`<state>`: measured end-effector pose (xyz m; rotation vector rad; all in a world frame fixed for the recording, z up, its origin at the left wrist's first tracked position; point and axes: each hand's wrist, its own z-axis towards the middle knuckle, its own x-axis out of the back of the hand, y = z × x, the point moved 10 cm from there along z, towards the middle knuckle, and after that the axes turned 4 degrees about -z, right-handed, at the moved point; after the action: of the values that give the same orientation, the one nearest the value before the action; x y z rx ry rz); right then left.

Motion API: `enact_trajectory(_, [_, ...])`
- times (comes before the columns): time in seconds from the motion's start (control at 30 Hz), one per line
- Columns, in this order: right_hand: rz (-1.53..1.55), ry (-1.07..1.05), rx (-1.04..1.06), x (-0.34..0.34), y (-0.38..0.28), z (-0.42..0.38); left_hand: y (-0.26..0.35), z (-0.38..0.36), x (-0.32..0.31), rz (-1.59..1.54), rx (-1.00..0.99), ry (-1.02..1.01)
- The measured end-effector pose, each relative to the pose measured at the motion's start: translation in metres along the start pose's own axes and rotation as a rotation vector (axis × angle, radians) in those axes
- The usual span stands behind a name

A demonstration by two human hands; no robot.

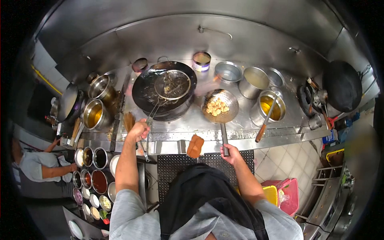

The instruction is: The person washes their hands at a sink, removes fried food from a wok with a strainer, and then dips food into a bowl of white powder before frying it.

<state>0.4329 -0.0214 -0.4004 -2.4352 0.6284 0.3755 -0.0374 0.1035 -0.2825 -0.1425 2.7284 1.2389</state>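
My left hand point(140, 130) is closed round the handle of a round mesh strainer point(173, 85), which lies over a large black wok point(144, 90) with dark bits in its mesh. My right hand point(231, 153) grips the handle of a perforated metal ladle point(234, 100) holding pale golden fried pieces point(217, 107). The ladle is above the steel counter, to the right of the wok. Between my hands, an orange-brown cloth point(195, 146) hangs at the counter's front edge.
Pots point(253, 82) and a pot of yellow oil point(269, 107) stand right of the ladle. Sauce and ingredient containers point(99, 181) are at the lower left, near another person point(40, 166). A bamboo brush point(129, 120) is beside my left hand. Another wok point(342, 86) is far right.
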Motion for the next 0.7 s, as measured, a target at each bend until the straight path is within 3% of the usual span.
enact_trajectory(0.27, [-0.104,0.021,0.117,0.008,-0.015,-0.027,0.014,-0.029,-0.059,-0.019,-0.172,0.047])
enact_trajectory(0.47, [-0.049,0.076,0.167,0.041,0.008,-0.052,0.052,-0.060,-0.032,0.041,-0.312,0.130])
enact_trajectory(0.57, [0.061,0.236,0.264,0.062,0.020,-0.072,0.082,-0.058,0.032,0.449,-0.429,0.316])
enact_trajectory(0.63, [0.002,0.353,0.253,0.104,0.057,-0.067,0.109,-0.048,0.076,0.848,-0.733,0.495])
enact_trajectory(0.7, [-0.193,0.468,0.196,0.147,0.099,-0.066,0.140,-0.074,0.077,0.997,-0.889,0.554])
